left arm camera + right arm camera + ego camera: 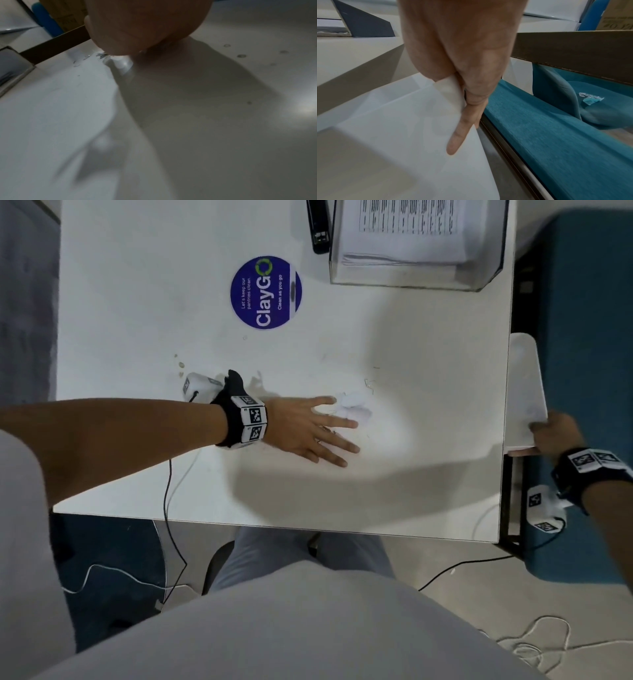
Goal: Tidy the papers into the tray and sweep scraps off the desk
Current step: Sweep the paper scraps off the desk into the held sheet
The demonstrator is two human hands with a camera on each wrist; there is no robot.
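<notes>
Left hand [310, 430], fingers straight and flat on the white desk [137, 302], pushes crumpled white paper scraps [352, 407] at its fingertips. Right hand [556, 433] pinches a blank white sheet [524, 392] held beside the desk edge (apparently the catcher). Sweeping step; next, push scraps rightward onto it. Beyond both hands, the clear tray [411, 280] holds printed papers [407, 227].

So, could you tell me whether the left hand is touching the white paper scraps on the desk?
Touching. The head view shows the left hand flat on the desk, its fingertips against the white paper scraps.
</notes>
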